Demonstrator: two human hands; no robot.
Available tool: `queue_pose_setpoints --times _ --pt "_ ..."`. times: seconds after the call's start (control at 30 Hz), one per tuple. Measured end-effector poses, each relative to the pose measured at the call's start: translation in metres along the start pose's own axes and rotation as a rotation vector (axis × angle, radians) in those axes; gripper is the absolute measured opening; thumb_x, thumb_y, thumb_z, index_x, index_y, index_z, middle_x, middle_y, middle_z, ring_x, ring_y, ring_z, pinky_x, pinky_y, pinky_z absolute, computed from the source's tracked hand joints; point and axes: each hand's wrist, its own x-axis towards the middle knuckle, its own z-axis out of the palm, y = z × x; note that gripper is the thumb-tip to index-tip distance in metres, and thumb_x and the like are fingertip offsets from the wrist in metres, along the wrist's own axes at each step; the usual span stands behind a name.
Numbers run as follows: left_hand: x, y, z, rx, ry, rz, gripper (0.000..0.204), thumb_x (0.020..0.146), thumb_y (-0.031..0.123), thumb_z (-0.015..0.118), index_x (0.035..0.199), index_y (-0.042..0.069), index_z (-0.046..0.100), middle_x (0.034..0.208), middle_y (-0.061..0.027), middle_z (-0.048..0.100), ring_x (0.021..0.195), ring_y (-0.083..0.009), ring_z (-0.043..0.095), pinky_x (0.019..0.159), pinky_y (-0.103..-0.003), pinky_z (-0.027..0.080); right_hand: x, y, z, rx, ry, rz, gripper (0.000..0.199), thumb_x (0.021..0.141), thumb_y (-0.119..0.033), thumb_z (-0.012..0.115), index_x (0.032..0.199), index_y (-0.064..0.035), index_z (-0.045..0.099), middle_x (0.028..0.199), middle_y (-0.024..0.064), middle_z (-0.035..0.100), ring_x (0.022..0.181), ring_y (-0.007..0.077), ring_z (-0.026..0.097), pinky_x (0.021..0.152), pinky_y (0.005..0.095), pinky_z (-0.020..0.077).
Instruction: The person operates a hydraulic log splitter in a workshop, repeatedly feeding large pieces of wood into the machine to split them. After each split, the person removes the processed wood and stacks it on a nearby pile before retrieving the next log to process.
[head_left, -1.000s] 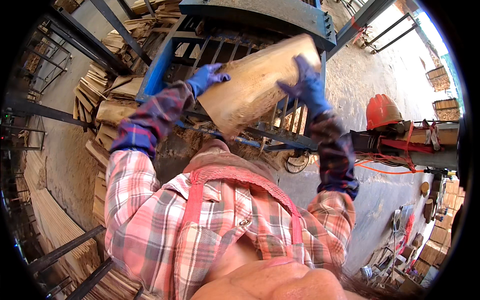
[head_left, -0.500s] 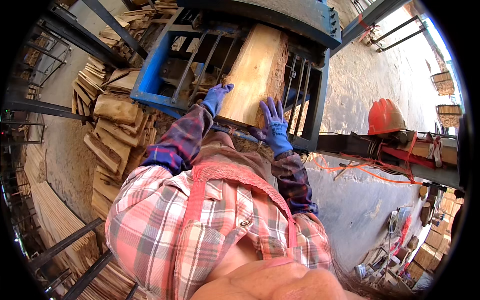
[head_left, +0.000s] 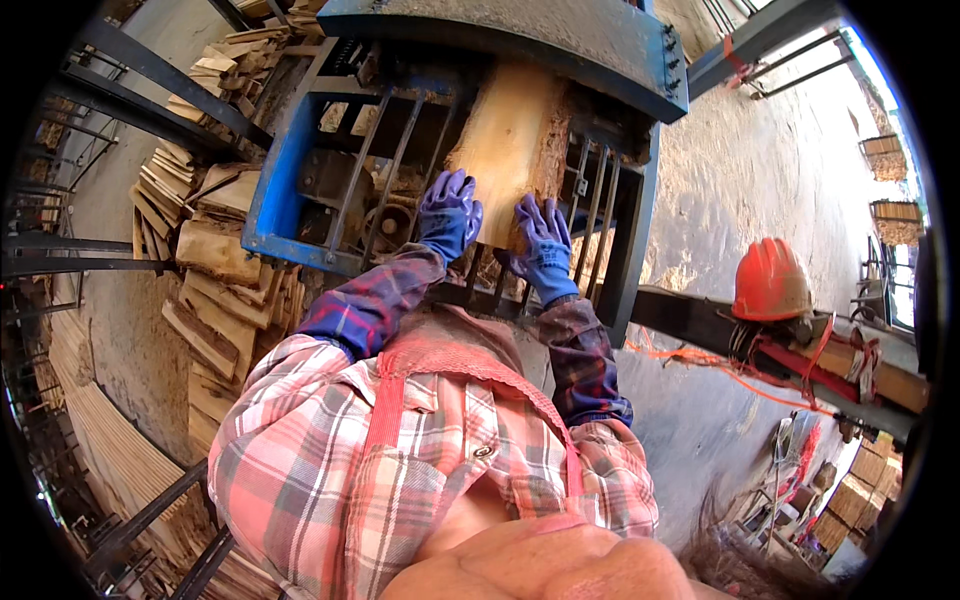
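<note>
A thick pale wooden slab (head_left: 512, 130) with rough bark along its right edge lies lengthwise on the barred bed of a blue steel machine (head_left: 285, 170). My left hand (head_left: 449, 214), in a blue glove, presses flat against the slab's near end at its left corner. My right hand (head_left: 545, 246), also gloved, pushes on the same end at the right. The slab's far end is hidden under the machine's dark top plate (head_left: 500, 30).
Stacks of cut wood boards (head_left: 215, 270) lie left of the machine. An orange hard hat (head_left: 770, 280) rests on a beam at the right, with orange cord beside it. Bundles of thin strips (head_left: 110, 450) sit at lower left. Sawdust covers the ground (head_left: 740, 170) at the right.
The slab was held up at an angle in both hands; it now lies flat on the machine bed and has slid farther in, with both hands at its near end.
</note>
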Motion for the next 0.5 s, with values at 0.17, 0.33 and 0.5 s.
queue_pose_setpoints --times 0.17,0.33,0.5 --pt "0.060 0.014 0.012 -0.061 -0.002 -0.009 0.035 0.075 0.021 0.064 0.105 0.004 0.064 0.111 -0.0116 0.057 0.108 -0.0327 0.053 0.088 -0.044 0.046 0.042 0.032 -0.027 0.054 -0.006 0.025 0.088 0.066 -0.061 0.073 0.135 -0.0109 0.052 0.147 0.0090 0.043 0.139 0.0394 0.032 0.114 0.0432 0.0259" --pt "0.129 -0.019 0.044 -0.109 0.052 -0.122 0.021 0.079 0.017 0.060 0.097 0.008 0.062 0.097 -0.0133 0.061 0.092 -0.0317 0.060 0.076 -0.044 0.050 0.119 0.052 -0.034 0.034 -0.082 0.143 0.079 0.067 -0.050 0.075 0.131 -0.0111 0.052 0.144 0.0134 0.045 0.135 0.0340 0.039 0.111 0.0445 0.0304" --pt "0.067 -0.012 -0.052 -0.435 0.322 -0.108 0.023 0.089 0.012 0.058 0.109 0.001 0.062 0.108 -0.0197 0.065 0.103 -0.0344 0.062 0.092 -0.039 0.049 0.128 -0.037 -0.053 0.330 0.115 -0.116 0.049 0.076 -0.027 0.073 0.119 -0.0068 0.059 0.124 0.0167 0.061 0.112 0.0361 0.058 0.098 0.0420 0.0450"
